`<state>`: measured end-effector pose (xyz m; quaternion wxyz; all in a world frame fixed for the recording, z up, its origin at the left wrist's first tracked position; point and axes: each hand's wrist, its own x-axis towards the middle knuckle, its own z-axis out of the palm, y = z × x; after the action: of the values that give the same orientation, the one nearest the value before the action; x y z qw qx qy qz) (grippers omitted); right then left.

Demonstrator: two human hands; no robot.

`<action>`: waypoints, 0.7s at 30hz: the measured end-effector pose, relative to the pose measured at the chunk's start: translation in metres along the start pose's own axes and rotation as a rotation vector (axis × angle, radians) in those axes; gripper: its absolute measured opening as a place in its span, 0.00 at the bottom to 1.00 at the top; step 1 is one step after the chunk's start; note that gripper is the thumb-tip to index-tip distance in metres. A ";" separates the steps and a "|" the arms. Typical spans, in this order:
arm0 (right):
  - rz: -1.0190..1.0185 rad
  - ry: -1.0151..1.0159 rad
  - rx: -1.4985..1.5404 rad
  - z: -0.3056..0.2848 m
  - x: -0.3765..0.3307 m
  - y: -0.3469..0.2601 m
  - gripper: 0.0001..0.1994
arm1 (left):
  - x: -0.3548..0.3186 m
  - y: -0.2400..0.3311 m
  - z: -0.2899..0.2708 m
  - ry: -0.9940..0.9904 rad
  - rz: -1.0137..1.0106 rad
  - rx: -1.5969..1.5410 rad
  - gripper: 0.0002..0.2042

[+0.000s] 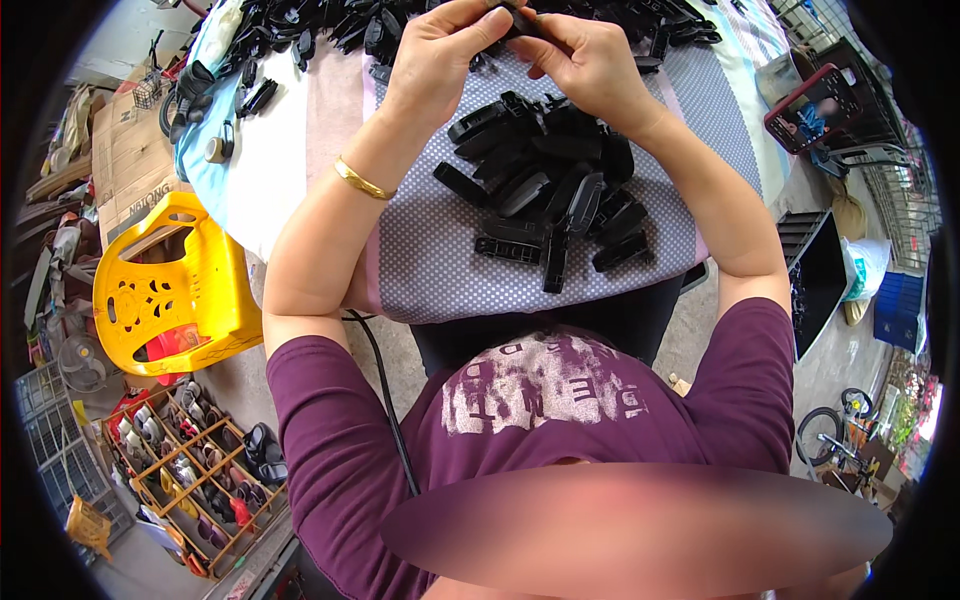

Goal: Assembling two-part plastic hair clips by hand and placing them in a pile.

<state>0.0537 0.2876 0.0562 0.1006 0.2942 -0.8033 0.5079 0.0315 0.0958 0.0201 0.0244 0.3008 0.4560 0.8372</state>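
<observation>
Both my hands meet over the far part of the table, gripping one small black plastic part [520,22] between them. My left hand [447,45] pinches it with thumb and fingers from the left. From the right, my right hand [583,62] closes on the same part, which is largely hidden by the fingers. Nearer to me, between my forearms, lies a loose pile of black plastic parts [550,180] on the dotted grey cloth [430,270]. A larger heap of similar black parts [330,25] spreads along the far side, behind my hands.
A yellow plastic chair [215,300] stands left of the table, above a shoe rack [200,470]. At the right, a phone [812,108] is propped up near the table edge, with a black crate [815,270] below. A cable [385,390] hangs along my left side.
</observation>
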 end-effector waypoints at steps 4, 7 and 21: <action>-0.024 0.011 0.004 0.000 0.001 0.002 0.10 | -0.001 0.012 0.008 0.165 -0.144 0.093 0.11; -0.132 -0.089 0.324 -0.006 0.014 0.041 0.12 | 0.003 0.024 0.010 0.105 -0.166 0.059 0.13; -0.497 -0.234 -0.800 -0.035 0.021 0.058 0.12 | 0.004 0.033 0.030 -0.211 0.295 1.642 0.17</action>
<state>-0.0017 0.3284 0.0380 0.2330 0.4705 -0.8470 0.0831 0.0521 0.0998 0.0599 -0.2695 0.3563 0.8717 0.2015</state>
